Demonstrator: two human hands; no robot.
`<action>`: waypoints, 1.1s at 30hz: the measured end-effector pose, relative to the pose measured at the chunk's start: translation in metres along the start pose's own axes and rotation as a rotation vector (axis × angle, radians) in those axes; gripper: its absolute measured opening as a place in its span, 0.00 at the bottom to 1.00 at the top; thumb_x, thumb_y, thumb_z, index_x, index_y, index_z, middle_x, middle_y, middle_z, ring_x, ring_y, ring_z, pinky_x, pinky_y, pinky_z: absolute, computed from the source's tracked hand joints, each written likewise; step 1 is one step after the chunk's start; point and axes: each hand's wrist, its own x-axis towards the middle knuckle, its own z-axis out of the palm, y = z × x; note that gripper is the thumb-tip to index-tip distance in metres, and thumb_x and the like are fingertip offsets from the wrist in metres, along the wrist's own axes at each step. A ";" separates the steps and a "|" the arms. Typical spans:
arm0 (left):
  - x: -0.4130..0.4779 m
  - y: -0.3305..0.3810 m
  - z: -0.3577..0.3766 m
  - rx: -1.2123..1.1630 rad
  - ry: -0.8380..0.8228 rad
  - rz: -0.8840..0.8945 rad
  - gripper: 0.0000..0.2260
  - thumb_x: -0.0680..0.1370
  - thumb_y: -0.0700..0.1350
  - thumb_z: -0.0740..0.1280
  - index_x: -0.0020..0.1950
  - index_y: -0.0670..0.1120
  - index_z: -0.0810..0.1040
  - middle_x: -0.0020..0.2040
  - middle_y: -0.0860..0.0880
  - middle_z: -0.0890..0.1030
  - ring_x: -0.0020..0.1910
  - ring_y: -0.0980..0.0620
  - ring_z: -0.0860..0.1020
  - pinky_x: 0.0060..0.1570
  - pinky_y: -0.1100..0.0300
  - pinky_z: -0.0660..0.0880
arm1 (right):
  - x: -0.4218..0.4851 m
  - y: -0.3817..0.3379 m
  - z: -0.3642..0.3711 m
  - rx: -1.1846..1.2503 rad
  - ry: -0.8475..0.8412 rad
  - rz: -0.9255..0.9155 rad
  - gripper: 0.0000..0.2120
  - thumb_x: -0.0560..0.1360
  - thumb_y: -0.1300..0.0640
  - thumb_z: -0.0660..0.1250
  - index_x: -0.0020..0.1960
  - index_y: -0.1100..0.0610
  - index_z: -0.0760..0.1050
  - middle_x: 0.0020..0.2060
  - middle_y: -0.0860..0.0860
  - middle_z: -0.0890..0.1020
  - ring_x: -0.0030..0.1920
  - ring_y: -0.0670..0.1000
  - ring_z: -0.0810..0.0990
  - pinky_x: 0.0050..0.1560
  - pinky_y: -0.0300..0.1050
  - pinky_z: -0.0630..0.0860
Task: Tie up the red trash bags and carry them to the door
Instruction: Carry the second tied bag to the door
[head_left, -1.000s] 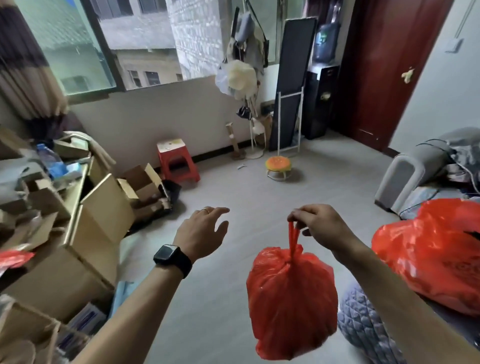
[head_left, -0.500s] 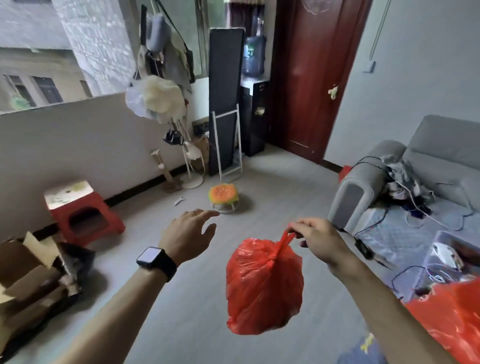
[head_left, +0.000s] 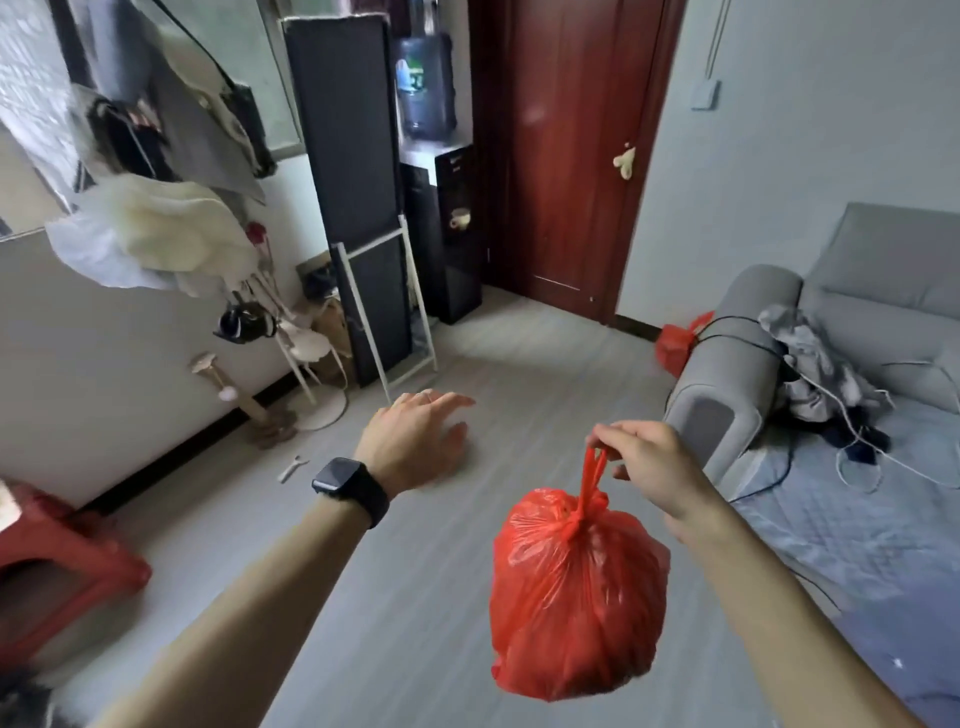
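From the head camera, the right hand (head_left: 649, 467) pinches the tied handles of the red trash bag (head_left: 576, 597), which hangs at 5 o'clock, off the floor for carrying. The left hand (head_left: 415, 447), at 10 o'clock from the bag, is spread and empty, probably for balance. The door (head_left: 566, 156) stands at 12 o'clock.

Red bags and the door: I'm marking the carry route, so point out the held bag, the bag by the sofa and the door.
held bag (head_left: 576, 597), head view, bulging body below the knot.
bag by the sofa (head_left: 674, 347), head view, its visible crumpled side.
door (head_left: 561, 156), head view, middle panel.
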 end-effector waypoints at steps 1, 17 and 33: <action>0.033 -0.007 0.007 0.004 -0.002 -0.012 0.18 0.78 0.57 0.58 0.68 0.62 0.70 0.64 0.53 0.77 0.64 0.46 0.74 0.57 0.49 0.75 | 0.034 0.000 -0.003 0.002 -0.008 0.012 0.14 0.78 0.57 0.66 0.36 0.57 0.83 0.33 0.49 0.81 0.38 0.49 0.76 0.44 0.46 0.74; 0.537 -0.006 0.089 -0.035 -0.117 0.181 0.18 0.79 0.54 0.60 0.70 0.61 0.70 0.66 0.52 0.76 0.66 0.47 0.73 0.61 0.49 0.73 | 0.459 -0.012 -0.101 0.004 0.186 0.181 0.12 0.77 0.55 0.67 0.38 0.59 0.83 0.33 0.51 0.77 0.38 0.50 0.75 0.43 0.48 0.71; 1.025 0.082 0.186 -0.039 -0.256 0.336 0.19 0.80 0.55 0.59 0.72 0.59 0.68 0.69 0.51 0.74 0.67 0.48 0.71 0.65 0.49 0.69 | 0.886 0.012 -0.224 -0.112 0.229 0.373 0.20 0.75 0.52 0.67 0.24 0.50 0.75 0.20 0.43 0.74 0.30 0.48 0.74 0.40 0.46 0.69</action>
